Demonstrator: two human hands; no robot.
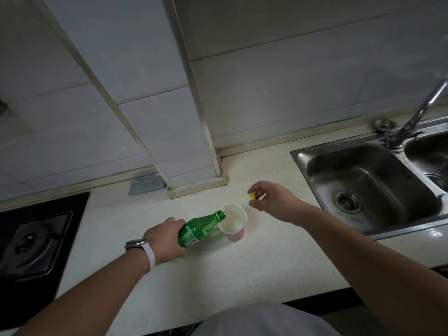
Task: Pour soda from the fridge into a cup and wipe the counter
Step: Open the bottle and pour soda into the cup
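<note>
My left hand [167, 235] grips a green soda bottle [201, 227] near its base. The bottle is tipped almost flat, and its open mouth reaches over the rim of a white paper cup [234, 221] with a red lower band. That cup stands upright on the pale counter [254, 263]. To the right of the cup and slightly above it, my right hand [271, 200] pinches the small yellow bottle cap [252, 195] between thumb and fingers. A blue-grey cloth [145, 184] lies against the back wall, left of the tiled column.
A black gas hob [36, 238] fills the counter's left side. A steel double sink [368, 187] with a tap [421, 110] sits at the right. A tiled column [194, 141] juts out from the wall behind the cup.
</note>
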